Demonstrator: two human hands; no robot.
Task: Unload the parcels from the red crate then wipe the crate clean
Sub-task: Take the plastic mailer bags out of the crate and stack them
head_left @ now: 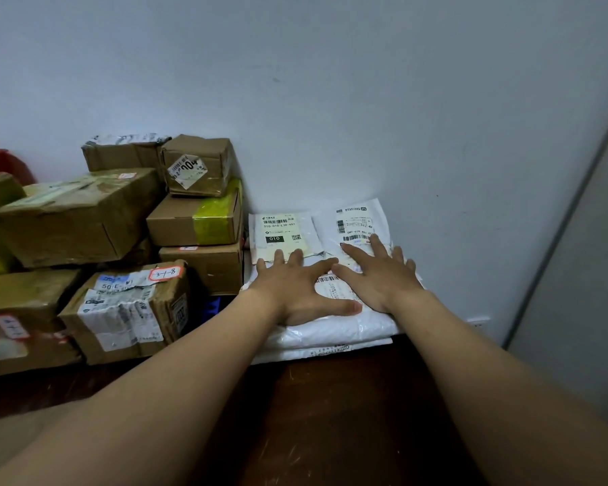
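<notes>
A stack of white plastic mailer parcels (334, 327) lies on the dark wooden table against the wall. My left hand (295, 289) rests flat on top of the stack with fingers spread. Beside it, my right hand (376, 271) also lies flat and spread, its fingertips on a labelled white mailer (358, 219). Another labelled mailer (281, 233) sits at the back left of the stack. A corner of the red crate (0, 163) shows at the far left, mostly hidden behind boxes.
Brown cardboard parcels are piled to the left, among them a box with yellow-green tape (197, 219) and a box tagged 3-1-8 (130, 306). The grey wall runs behind. A wall socket (478, 322) sits low on the right. Dark table (330, 415) extends toward me.
</notes>
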